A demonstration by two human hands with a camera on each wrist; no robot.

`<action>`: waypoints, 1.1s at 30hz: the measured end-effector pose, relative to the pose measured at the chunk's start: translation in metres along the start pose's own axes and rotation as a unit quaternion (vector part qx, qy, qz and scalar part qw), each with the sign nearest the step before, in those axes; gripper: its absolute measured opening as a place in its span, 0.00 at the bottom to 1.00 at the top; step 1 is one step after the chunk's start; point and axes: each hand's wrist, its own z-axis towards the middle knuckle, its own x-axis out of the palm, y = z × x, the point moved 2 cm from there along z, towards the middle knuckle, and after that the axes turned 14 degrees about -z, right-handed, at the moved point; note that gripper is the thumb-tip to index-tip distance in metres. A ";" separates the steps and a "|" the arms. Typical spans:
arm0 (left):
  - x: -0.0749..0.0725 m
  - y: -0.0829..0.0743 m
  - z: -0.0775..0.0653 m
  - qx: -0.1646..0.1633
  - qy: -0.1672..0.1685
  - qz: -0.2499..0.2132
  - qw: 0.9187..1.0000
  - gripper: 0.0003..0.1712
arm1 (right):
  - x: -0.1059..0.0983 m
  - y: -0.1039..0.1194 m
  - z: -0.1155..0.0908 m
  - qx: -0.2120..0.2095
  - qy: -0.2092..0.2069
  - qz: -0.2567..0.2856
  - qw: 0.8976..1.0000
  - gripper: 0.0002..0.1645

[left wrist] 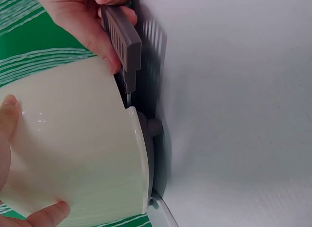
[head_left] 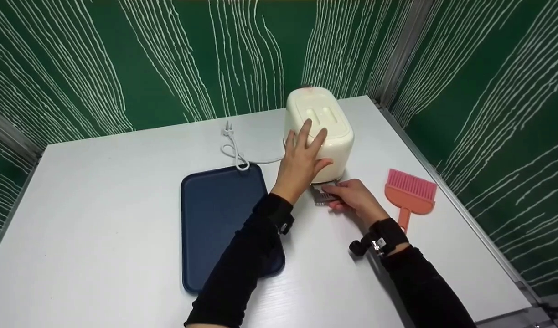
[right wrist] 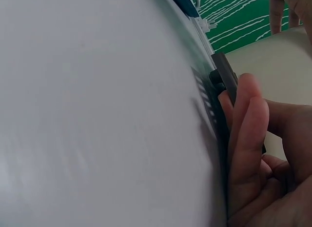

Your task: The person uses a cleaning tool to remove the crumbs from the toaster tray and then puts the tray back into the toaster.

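- Nearest: two black sleeves (head_left: pixel 233 271), each ending at a wrist strap with a small camera.
- One navy tray (head_left: pixel 224 205), rectangular with rounded corners and a raised rim, lying flat, partly under the left forearm.
- One hand brush (head_left: pixel 409 193), coral head and handle, pink bristles, right of the right hand.
- Right hand (head_left: pixel 359 198): pinching the crumb tray between thumb and fingers.
- One crumb tray (left wrist: pixel 123 41), grey-brown, thick-edged, a row of slots along it; juts from the base of the toaster's near end, slotted shadow on the table beside it.
- Left hand (head_left: pixel 299 164): fingers spread, laid against the toaster, gripping nothing.
- One toaster (head_left: pixel 337 132), glossy cream, rounded corners, two long parallel recesses on top; upright on the white table (head_left: pixel 101 205), toward its far right.
- One white cord (head_left: pixel 265 162), one plug (head_left: pixel 227 130); a loop overlaps the navy tray's far rim.
- Farthest: green walls (head_left: pixel 160 100), white wavy lines.
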 end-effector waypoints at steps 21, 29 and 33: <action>0.002 0.001 0.000 0.012 -0.009 0.000 1.000 0.41 | 0.000 -0.003 -0.002 0.005 0.010 -0.002 1.000 0.24; 0.002 0.001 -0.002 0.003 0.000 -0.007 1.000 0.41 | 0.000 -0.006 -0.005 0.008 0.030 -0.011 0.999 0.26; 0.003 0.001 0.000 0.001 0.001 -0.009 1.000 0.41 | -0.001 -0.007 -0.007 0.001 0.034 0.000 0.999 0.25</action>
